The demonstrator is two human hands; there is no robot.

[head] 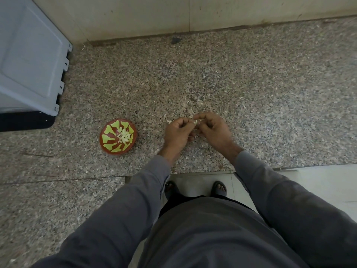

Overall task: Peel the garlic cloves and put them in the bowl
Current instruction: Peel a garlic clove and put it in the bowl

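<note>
A speckled granite counter (pixel 251 78) fills most of the head view, running back to a pale wall (pixel 193 12) and ending at a front edge just behind the person's wrists, with pale floor tile (pixel 318 182) below it. A grey-blue plastic crate lid (pixel 31 55) leans at the counter's far left corner, above a dark base (pixel 25 120). The broad stretch of counter right of and behind the hands is bare stone with only scattered flecks of skin.

The person stands square to the counter in a grey long-sleeved garment (pixel 202 238), sandalled feet (pixel 218 187) visible beneath the edge. Both forearms reach forward and meet over the stone near its front edge.

The left hand (pixel 176 133) and right hand (pixel 213 130) are drawn close together, fingers curled, their tips pinching a single pale garlic clove (pixel 195 122) between them. The clove sits at the top of the meeting point, mostly hidden by fingertips; how far its skin is off cannot be told. A scrap of papery skin (pixel 196 136) hangs under the hands.

To the left of the left hand, near but apart from it, a small red-brown bowl (pixel 108 141) with a yellow-green petal pattern rests on the counter, tilted toward the camera. A little heap of peeled cloves (pixel 123 135) lies in its middle. Nothing stands between the hands and the bowl.
</note>
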